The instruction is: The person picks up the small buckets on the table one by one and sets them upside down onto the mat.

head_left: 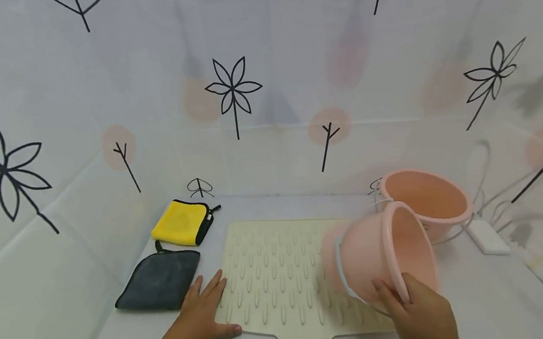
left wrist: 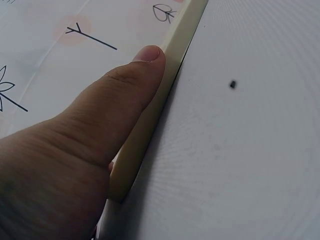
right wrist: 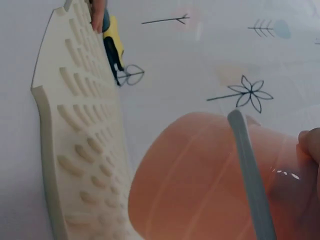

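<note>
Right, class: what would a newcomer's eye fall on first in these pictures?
Probably the tipped bucket, held in the right hand over the right part of the cream board. Then the yellow cloth by the board's far left corner, and the black flowers on the white backdrop.

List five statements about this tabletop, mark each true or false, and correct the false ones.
1. The right hand grips the rim of a tilted pink bucket. True.
2. The left hand grips the other bucket. False: it touches the edge of the cream mat.
3. The yellow item lies farther from the person than the dark item. True.
4. The other bucket is left of the mat. False: it is on the right.
5. Raised ridges stand on the mat. True.
</note>
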A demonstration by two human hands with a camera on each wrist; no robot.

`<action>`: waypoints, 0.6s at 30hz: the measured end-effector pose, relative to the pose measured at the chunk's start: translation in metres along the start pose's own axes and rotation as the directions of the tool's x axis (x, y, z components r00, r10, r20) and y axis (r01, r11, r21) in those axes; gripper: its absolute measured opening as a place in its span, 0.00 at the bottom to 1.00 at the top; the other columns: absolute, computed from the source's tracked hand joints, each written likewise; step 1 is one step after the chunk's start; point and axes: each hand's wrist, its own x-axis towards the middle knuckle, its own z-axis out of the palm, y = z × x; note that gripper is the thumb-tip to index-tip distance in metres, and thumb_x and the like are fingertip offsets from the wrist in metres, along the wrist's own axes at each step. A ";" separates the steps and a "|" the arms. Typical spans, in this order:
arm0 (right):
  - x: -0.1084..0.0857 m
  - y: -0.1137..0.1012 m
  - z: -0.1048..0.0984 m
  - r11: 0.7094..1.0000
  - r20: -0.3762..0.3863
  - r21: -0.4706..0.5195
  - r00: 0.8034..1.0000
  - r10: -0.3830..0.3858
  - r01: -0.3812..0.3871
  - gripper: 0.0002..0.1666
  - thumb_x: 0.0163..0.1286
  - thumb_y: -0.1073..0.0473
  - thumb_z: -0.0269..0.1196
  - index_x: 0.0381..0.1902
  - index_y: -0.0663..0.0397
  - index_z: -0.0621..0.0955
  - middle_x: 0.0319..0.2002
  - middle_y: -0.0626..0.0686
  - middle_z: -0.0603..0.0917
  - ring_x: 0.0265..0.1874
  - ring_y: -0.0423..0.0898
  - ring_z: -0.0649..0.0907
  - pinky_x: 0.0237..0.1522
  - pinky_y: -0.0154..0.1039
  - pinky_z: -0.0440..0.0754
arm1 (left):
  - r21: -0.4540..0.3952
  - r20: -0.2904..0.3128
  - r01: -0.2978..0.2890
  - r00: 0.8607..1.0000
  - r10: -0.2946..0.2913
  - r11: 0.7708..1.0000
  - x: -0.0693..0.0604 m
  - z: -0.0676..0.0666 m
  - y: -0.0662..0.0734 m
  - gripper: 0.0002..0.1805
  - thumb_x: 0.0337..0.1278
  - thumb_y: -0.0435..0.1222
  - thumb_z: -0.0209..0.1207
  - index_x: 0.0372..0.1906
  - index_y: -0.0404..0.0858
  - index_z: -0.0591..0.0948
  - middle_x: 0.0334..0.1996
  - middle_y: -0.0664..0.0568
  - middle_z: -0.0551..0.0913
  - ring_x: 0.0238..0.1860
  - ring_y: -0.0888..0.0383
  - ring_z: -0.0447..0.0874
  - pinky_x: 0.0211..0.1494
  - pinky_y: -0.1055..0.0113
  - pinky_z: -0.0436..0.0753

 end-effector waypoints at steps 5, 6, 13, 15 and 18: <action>-0.002 0.001 0.017 0.989 -0.093 0.103 0.991 -0.096 0.105 0.27 0.55 0.59 0.80 0.18 0.43 0.69 0.15 0.37 0.61 0.14 0.31 0.60 0.14 0.28 0.60 | 0.000 -0.006 -0.011 1.000 0.011 1.000 -0.001 0.000 0.000 0.72 0.29 0.77 0.71 0.82 0.44 0.64 0.85 0.53 0.54 0.82 0.28 0.42 0.80 0.28 0.42; -0.002 0.001 0.020 0.985 -0.113 0.121 0.987 -0.109 0.123 0.27 0.54 0.60 0.80 0.18 0.43 0.70 0.15 0.37 0.62 0.15 0.31 0.61 0.14 0.28 0.61 | 0.000 -0.008 -0.013 1.000 0.013 1.000 -0.001 0.000 0.001 0.72 0.29 0.77 0.71 0.82 0.44 0.64 0.85 0.53 0.54 0.82 0.28 0.42 0.80 0.28 0.42; -0.002 0.002 0.039 0.966 -0.194 0.195 0.972 -0.133 0.171 0.21 0.52 0.61 0.81 0.20 0.46 0.76 0.16 0.39 0.70 0.17 0.31 0.66 0.16 0.29 0.66 | 0.000 -0.007 -0.015 1.000 0.015 1.000 0.001 0.000 0.001 0.72 0.28 0.78 0.72 0.82 0.44 0.64 0.85 0.53 0.54 0.82 0.28 0.42 0.80 0.29 0.43; -0.002 0.000 0.044 0.958 -0.193 0.224 0.972 -0.136 0.178 0.21 0.53 0.63 0.81 0.19 0.46 0.76 0.16 0.39 0.71 0.16 0.30 0.66 0.15 0.28 0.66 | 0.000 -0.004 -0.009 1.000 0.009 1.000 0.001 0.000 0.001 0.72 0.28 0.78 0.72 0.82 0.45 0.64 0.85 0.53 0.54 0.83 0.28 0.42 0.80 0.28 0.43; -0.001 -0.003 0.051 0.944 -0.181 0.270 0.973 -0.144 0.191 0.18 0.54 0.65 0.79 0.21 0.51 0.78 0.15 0.39 0.72 0.14 0.28 0.67 0.13 0.25 0.68 | 0.001 -0.003 -0.003 1.000 0.003 1.000 0.001 0.000 0.001 0.72 0.27 0.78 0.72 0.82 0.45 0.64 0.85 0.53 0.54 0.82 0.28 0.42 0.79 0.28 0.43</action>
